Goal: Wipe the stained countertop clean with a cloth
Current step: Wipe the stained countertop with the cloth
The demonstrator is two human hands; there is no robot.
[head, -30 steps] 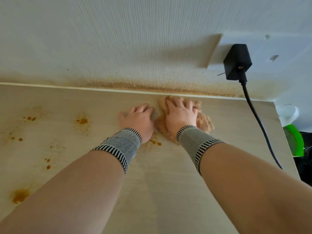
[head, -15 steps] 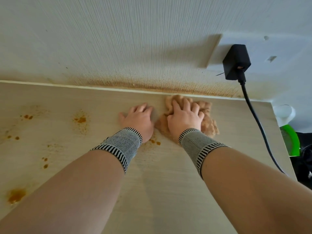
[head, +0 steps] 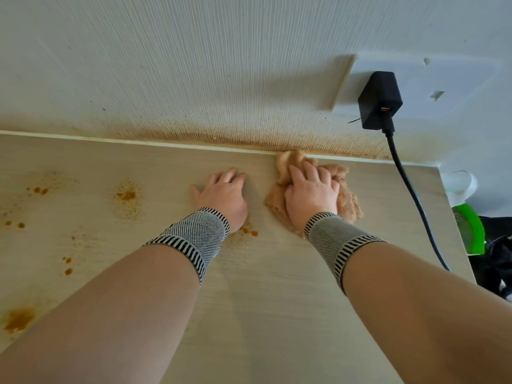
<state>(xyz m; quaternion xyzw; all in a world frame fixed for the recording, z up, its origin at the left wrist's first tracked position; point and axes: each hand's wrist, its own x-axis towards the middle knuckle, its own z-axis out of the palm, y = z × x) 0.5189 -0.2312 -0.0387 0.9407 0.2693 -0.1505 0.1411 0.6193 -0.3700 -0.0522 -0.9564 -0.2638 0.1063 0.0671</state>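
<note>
A pale wood-grain countertop [head: 277,314] carries orange-brown stains: a speckled patch [head: 126,195] at left centre, small drops [head: 250,231] by my left wrist, and a larger blot [head: 18,320] at the near left. A crumpled tan cloth [head: 349,200] lies at the back edge against the wall. My right hand [head: 311,196] presses down on the cloth, fingers bent into its folds. My left hand [head: 223,194] rests flat on the bare counter just left of the cloth, apart from it. Both wrists wear striped grey bands.
The ribbed wall [head: 194,65] has a brown stained strip along its base. A black charger [head: 379,102] is plugged in at the right; its cable [head: 415,200] runs down across the counter's right end. A white and green bottle [head: 465,214] stands beyond that edge.
My right hand has pushed the cloth to the right and back, up against the wall edge. My left hand has stayed in place on the counter.
</note>
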